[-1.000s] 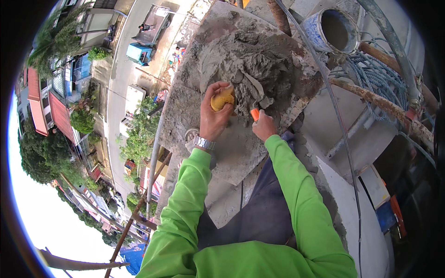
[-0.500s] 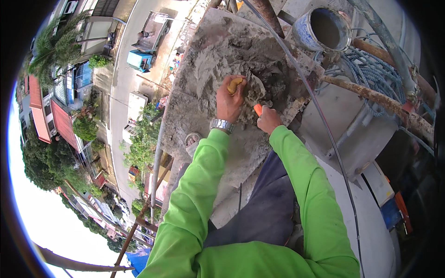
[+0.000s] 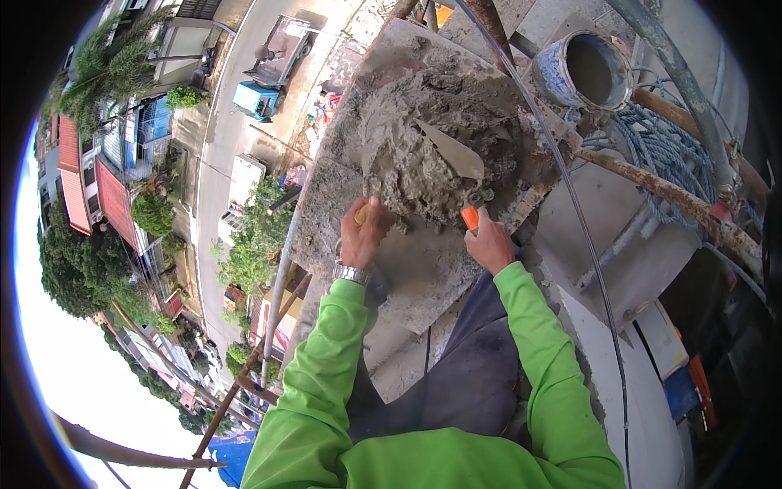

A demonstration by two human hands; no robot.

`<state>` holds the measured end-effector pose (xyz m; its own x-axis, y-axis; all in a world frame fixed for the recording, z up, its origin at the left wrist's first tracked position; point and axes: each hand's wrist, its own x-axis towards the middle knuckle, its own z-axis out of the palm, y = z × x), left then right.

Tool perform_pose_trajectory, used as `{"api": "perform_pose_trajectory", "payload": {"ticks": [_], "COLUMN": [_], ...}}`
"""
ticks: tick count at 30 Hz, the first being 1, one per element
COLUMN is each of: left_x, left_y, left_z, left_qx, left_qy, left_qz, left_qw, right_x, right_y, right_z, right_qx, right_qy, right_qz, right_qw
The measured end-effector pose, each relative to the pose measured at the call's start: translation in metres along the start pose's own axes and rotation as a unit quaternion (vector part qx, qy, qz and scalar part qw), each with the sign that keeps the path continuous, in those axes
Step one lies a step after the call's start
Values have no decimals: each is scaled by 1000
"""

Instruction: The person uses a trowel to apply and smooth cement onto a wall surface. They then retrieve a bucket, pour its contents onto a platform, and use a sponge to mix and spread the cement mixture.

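My right hand is closed around the orange handle of a pointed trowel. The trowel's grey blade lies over a heap of wet mortar and points up and to the left. Left of the trowel, my left hand is closed on a small yellow, rounded thing. Fingers cover most of it, so its kind does not show. This hand is at the heap's near left edge. Under the mortar is a dirty, mortar-smeared board.
A mortar-stained bucket with grey contents stands at the far right, near coiled blue rope. Rusty scaffold pipes and a dark cable cross the right side. On the left, beyond an upright pipe, a street lies far below.
My left hand has moved left and toward me, off the middle of the mortar, with the yellow thing still in it. The trowel's blade now shows clearly; my right hand has shifted slightly right and nearer.
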<state>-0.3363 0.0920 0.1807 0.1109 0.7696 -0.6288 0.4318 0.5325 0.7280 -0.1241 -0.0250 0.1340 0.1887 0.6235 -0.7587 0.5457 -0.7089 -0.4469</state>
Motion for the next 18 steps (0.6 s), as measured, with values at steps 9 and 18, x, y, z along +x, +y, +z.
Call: {"api": "perform_pose_trajectory", "payload": {"ticks": [9, 18], "left_x": [-5, -3], "left_y": [24, 9], "left_z": [-42, -40], "left_qx": [-130, -100], "left_qy": [90, 79], "left_qz": [-1, -2], "left_qw": [987, 992], "right_x": [-19, 60], "right_y": [7, -77], "right_z": [165, 160], "right_qx": [70, 528], "right_qy": [-180, -131], "right_qz": [-17, 127], "right_qw": [981, 829]}}
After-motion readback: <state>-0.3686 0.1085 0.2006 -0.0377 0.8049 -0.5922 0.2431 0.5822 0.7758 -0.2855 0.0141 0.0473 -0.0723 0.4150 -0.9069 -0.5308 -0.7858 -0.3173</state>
